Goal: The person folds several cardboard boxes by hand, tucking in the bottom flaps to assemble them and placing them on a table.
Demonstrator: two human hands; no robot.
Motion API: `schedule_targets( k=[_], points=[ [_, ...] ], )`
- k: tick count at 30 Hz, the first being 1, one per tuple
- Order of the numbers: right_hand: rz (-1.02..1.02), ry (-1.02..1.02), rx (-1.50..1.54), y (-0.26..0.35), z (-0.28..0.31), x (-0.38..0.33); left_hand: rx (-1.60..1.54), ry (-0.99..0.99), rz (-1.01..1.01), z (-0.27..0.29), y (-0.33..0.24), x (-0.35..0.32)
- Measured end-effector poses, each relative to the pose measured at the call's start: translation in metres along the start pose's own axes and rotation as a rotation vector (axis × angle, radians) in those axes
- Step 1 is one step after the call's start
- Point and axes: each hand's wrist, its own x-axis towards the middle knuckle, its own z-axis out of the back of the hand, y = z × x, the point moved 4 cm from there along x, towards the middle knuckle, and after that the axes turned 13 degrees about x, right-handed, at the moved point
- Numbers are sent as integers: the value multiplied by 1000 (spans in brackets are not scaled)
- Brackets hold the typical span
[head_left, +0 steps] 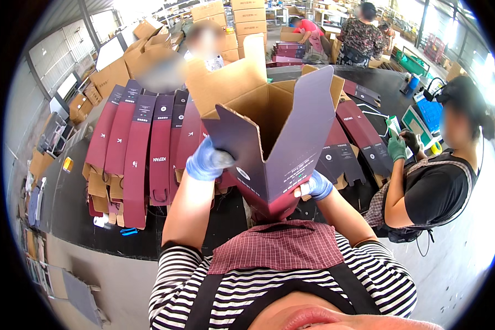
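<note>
Two gloved hands, left grip [208, 160] and right grip [313, 187] clasping half-folded carton [275, 143] (maroon, held between them)

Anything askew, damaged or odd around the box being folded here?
Nothing looks damaged. The half-folded maroon carton is held up by the left hand and right hand, flaps open. The flat maroon box blanks overlap neatly on the black table.

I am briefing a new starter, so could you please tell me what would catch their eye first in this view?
At centre, a half-folded cardboard box, dark outside and brown inside, is held up by the gloved left hand and right hand. To its left, flat maroon box blanks fan across the black table. At right stands a co-worker in green gloves.
</note>
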Motion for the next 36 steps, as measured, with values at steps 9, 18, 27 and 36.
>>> schedule_targets(
  k=[9, 18, 27, 36],
  points=[
    [-97, 109, 105, 15, 18, 11, 184, -165, -135, -63, -57, 23],
    [733, -127, -369, 160, -92, 1, 266, -456, 76, -99, -78, 5],
    [736, -39, -444, 154, -107, 21, 535, -370, -118, -104, -32, -5],
    [674, -150, -324, 147, -127, 28, 412, -329, -61, -100, -13, -24]
  ],
)
